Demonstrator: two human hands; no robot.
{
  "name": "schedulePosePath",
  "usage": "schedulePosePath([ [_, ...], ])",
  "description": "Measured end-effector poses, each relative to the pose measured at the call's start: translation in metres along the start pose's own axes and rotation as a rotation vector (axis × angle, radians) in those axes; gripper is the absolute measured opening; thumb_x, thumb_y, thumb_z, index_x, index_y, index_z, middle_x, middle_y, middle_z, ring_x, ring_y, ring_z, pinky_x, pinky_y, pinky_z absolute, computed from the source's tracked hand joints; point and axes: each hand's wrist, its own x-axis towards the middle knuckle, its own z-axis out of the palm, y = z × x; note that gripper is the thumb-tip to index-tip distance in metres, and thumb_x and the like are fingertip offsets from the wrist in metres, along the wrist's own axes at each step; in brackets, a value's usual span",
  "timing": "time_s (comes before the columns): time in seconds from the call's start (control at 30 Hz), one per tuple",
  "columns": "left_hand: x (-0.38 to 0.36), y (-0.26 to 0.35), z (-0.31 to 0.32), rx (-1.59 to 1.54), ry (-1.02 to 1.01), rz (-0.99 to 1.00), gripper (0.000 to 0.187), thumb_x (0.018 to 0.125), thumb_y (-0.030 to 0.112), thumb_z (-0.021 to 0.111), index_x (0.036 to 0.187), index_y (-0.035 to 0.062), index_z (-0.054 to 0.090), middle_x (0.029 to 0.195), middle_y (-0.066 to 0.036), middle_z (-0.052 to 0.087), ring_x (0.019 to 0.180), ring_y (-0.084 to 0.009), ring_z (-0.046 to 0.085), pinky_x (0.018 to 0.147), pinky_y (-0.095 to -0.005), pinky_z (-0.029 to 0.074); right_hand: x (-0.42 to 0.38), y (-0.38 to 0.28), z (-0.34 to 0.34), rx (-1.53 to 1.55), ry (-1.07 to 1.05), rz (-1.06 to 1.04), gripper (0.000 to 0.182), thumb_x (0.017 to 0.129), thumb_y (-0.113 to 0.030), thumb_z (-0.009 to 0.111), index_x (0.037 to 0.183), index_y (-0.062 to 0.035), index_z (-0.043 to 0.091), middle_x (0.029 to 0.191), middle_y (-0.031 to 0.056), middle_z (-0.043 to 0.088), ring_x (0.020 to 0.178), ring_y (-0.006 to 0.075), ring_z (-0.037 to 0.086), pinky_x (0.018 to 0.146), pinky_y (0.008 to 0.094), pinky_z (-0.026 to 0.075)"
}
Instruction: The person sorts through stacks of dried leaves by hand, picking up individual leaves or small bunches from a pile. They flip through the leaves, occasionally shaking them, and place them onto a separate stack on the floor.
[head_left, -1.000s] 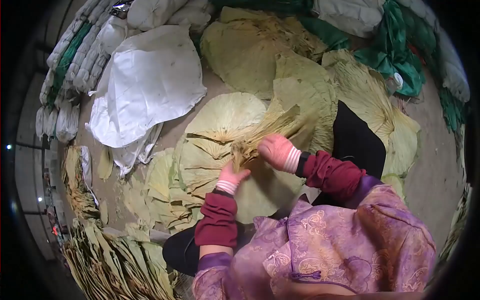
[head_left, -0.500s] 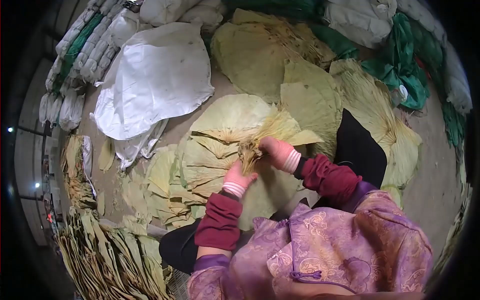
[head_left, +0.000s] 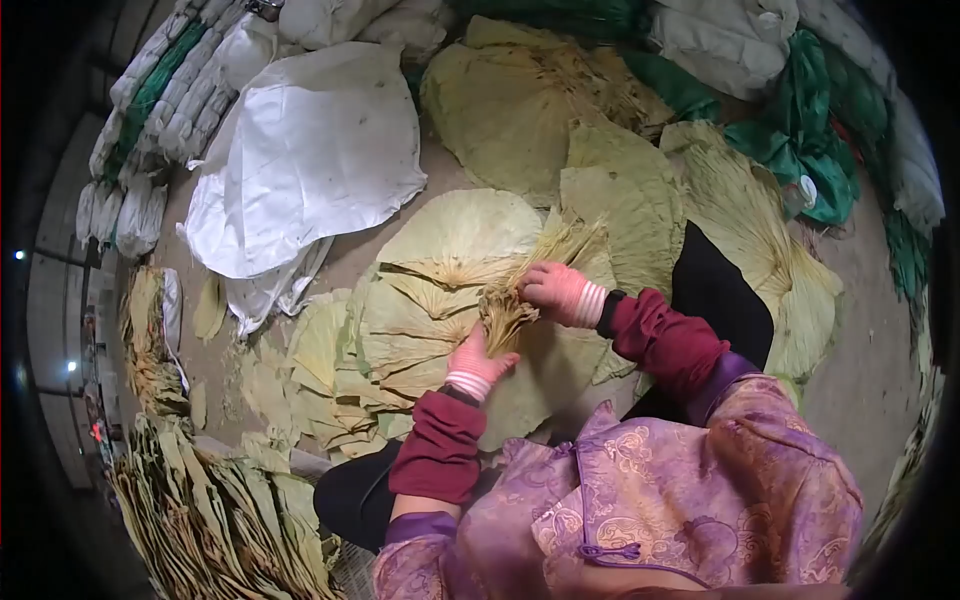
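Note:
Pink gloves with white-striped cuffs cover both of my hands. My left hand [head_left: 476, 366] is closed around the lower side of a gathered bunch of dried lotus leaves [head_left: 508, 310], where the creased stem ends come together. Against the upper right of that bunch, my right hand [head_left: 552, 288] is closed on the pleated part of a leaf. Pale leaves [head_left: 462, 232] from the bunch fan out to the upper left and left. Narrow yellowish folds [head_left: 575, 240] stick up beyond my right hand. The glove covers my left fingertips.
Large dried leaves [head_left: 500, 110] lie ahead, with another spread [head_left: 745, 190] to the right. A white sack [head_left: 310, 150] is on the floor at upper left. A stack of folded leaves [head_left: 215, 510] stands at lower left. White bundles and green sacks [head_left: 810, 130] line the back.
The leaf by my right hand has gone from spread out toward the right to gathered in narrow folds pointing up. My right hand has shifted slightly; my left stays put.

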Motion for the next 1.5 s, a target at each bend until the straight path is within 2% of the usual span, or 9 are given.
schedulePosePath([
  [0.2, -0.012, 0.029, -0.014, 0.127, -0.082, -0.089, 0.073, 0.066, 0.04, 0.075, 0.121, 0.0017, 0.046, 0.103, -0.022, 0.061, 0.095, -0.0375, 0.058, 0.083, -0.0384, 0.046, 0.004, 0.0, -0.02, 0.266, 0.013, 0.176, 0.05, 0.056, -0.021, 0.074, 0.1, -0.0098, 0.053, 0.098, 0.0088, 0.057, 0.097, 0.0294, 0.054, 0.083, 0.0402, 0.045],
  [0.3, -0.016, 0.027, -0.009, 0.167, -0.069, 0.084, 0.068, 0.072, 0.044, 0.069, 0.12, 0.0007, 0.047, 0.1, -0.023, 0.061, 0.093, -0.0397, 0.057, 0.08, -0.0399, 0.047, 0.014, -0.01, -0.042, -0.049, -0.141, 0.037, 0.058, 0.055, -0.023, 0.076, 0.107, -0.011, 0.053, 0.1, 0.0083, 0.058, 0.098, 0.0277, 0.054, 0.088, 0.0403, 0.042],
  [0.5, -0.008, 0.012, 0.002, -0.352, 0.028, 0.174, 0.052, 0.085, 0.051, 0.052, 0.105, 0.0026, 0.054, 0.087, -0.023, 0.061, 0.083, -0.0408, 0.058, 0.071, -0.0411, 0.046, 0.01, -0.019, -0.038, -0.017, -0.195, 0.058, 0.049, 0.056, -0.012, 0.067, 0.104, -0.0081, 0.055, 0.097, 0.007, 0.059, 0.095, 0.0282, 0.055, 0.087, 0.0407, 0.041],
  [0.63, 0.002, -0.001, 0.007, -0.448, 0.007, 0.221, 0.038, 0.092, 0.035, 0.049, 0.1, -0.0021, 0.054, 0.086, -0.019, 0.061, 0.079, -0.0309, 0.059, 0.073, -0.0361, 0.047, 0.0, -0.026, -0.032, -0.045, -0.042, 0.031, 0.044, 0.058, -0.011, 0.066, 0.101, -0.0073, 0.056, 0.094, 0.0079, 0.058, 0.092, 0.0284, 0.055, 0.084, 0.0405, 0.042],
  [0.77, 0.019, -0.033, 0.032, -1.482, 0.016, -0.201, 0.019, 0.094, 0.008, 0.047, 0.106, -0.0051, 0.053, 0.095, -0.008, 0.059, 0.085, -0.0169, 0.058, 0.078, -0.022, 0.048, -0.002, -0.033, -0.031, -0.002, -0.087, -0.014, 0.042, 0.06, -0.011, 0.065, 0.101, -0.0072, 0.055, 0.093, 0.0092, 0.057, 0.092, 0.0283, 0.055, 0.082, 0.0396, 0.042],
  [0.83, 0.015, -0.018, 0.016, -0.779, -0.062, 0.105, 0.026, 0.095, 0.018, 0.046, 0.105, -0.0045, 0.053, 0.095, -0.009, 0.059, 0.085, -0.0167, 0.057, 0.08, -0.0246, 0.047, -0.001, -0.036, -0.03, -0.001, -0.091, 0.019, 0.042, 0.061, -0.012, 0.065, 0.102, -0.0075, 0.054, 0.095, 0.0091, 0.057, 0.093, 0.0283, 0.055, 0.082, 0.0394, 0.042],
  [0.93, 0.005, 0.009, -0.005, -0.503, -0.077, 0.112, 0.037, 0.096, 0.03, 0.045, 0.107, -0.004, 0.054, 0.098, -0.009, 0.059, 0.089, -0.0174, 0.056, 0.083, -0.027, 0.045, 0.004, -0.034, -0.031, -0.02, -0.044, 0.017, 0.043, 0.059, -0.013, 0.066, 0.1, -0.0083, 0.054, 0.096, 0.0089, 0.057, 0.093, 0.0283, 0.055, 0.082, 0.0397, 0.043],
  [1.17, 0.006, 0.014, -0.003, -0.914, -0.179, 0.156, 0.051, 0.094, 0.042, 0.045, 0.114, -0.003, 0.055, 0.104, -0.012, 0.061, 0.096, -0.0189, 0.055, 0.087, -0.0284, 0.042, 0.017, -0.027, -0.039, -0.036, -0.359, 0.231, 0.045, 0.051, -0.015, 0.071, 0.093, -0.0093, 0.057, 0.094, 0.0099, 0.058, 0.091, 0.0284, 0.057, 0.08, 0.0403, 0.044],
  [1.5, 0.031, -0.005, 0.009, -0.43, 0.076, 0.207, 0.046, 0.094, 0.039, 0.042, 0.107, -0.003, 0.055, 0.096, -0.015, 0.061, 0.091, -0.0262, 0.058, 0.083, -0.032, 0.043, 0.002, -0.02, -0.039, 0.063, -0.163, -0.018, 0.033, 0.058, -0.01, 0.066, 0.09, -0.0089, 0.057, 0.101, 0.0072, 0.057, 0.094, 0.0289, 0.055, 0.084, 0.0408, 0.043],
])
